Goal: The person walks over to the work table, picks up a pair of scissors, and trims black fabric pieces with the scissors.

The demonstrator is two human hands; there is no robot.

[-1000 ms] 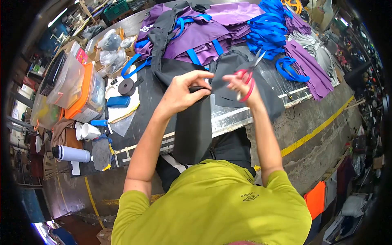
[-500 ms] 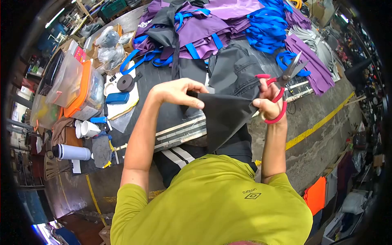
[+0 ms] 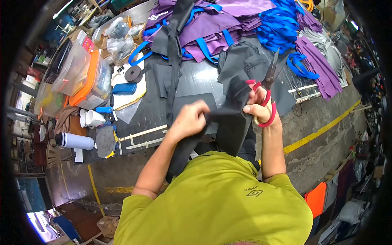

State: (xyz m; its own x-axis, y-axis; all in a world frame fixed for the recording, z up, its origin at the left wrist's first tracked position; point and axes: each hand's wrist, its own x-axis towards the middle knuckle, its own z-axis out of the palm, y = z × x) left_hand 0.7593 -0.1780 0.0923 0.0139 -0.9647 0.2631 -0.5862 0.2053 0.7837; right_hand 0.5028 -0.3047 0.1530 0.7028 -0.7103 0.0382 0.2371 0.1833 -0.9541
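A piece of black fabric (image 3: 232,136) is stretched between my two hands above the table's near edge, with its lower part hanging toward my lap. My left hand (image 3: 190,120) is closed on its left side, fingers curled in. My right hand (image 3: 263,108) pinches the other side between thumb and fingers. Hooked on that same hand are red-handled scissors (image 3: 268,81), blades parted and pointing up and away from me. More black fabric pieces (image 3: 241,61), one with a zipper, lie on the table just beyond my hands.
Purple fabric bags (image 3: 212,36) with blue straps cover the far table (image 3: 200,77). A bundle of blue straps (image 3: 277,28) and folded purple fabric (image 3: 318,67) lie right. At left stand an orange-rimmed plastic box (image 3: 87,81), a black tape roll (image 3: 133,74) and a white bottle (image 3: 75,141).
My left hand has moved down and curled closed on the fabric, which now folds and hangs differently. The scissors have tilted more upright in my right hand. The camera view has shifted slightly.
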